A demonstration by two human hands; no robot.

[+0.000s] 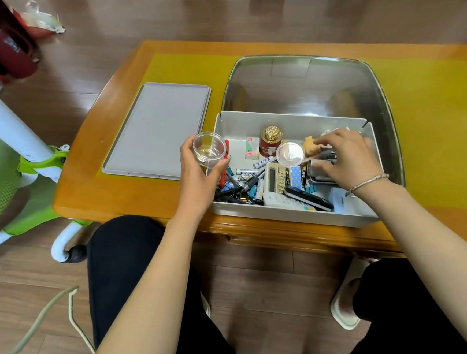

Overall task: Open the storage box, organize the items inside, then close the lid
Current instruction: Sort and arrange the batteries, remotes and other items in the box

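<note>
- Storage box [294, 214], head view: grey, open, right of frame centre at the near edge of the wooden worktop [122, 194], which carries a yellow mat [432, 122].
- Lid [157, 129]: grey, flat on the worktop just left of the box, well clear of it.
- Metal tray [303, 84]: large, shiny, directly behind the box, touching or overlapped by its far wall.
- Left hand [198, 174]: at the box's left rim, grip wrapped round a clear jar [209, 149], mouth tilted toward the camera; contents unclear.
- Right hand [348, 156]: inside the right part of the box, fingers curled down onto a dark metal-looking item; can't tell whether it's pinched or just touched. Bracelet [367, 183] on the wrist.
- Box contents: red bottle with gold cap [271, 143] upright near the far wall, clear round lid [290, 153] just right of it, tan figurine [311, 145] next to that.
- Near side: white calculator [281, 198], black remote [309, 198] lying across it, loose batteries [258, 190], pens and clips in a heap at left centre.
- Green-and-white chair [16, 171] at frame left, on the wooden floor.
</note>
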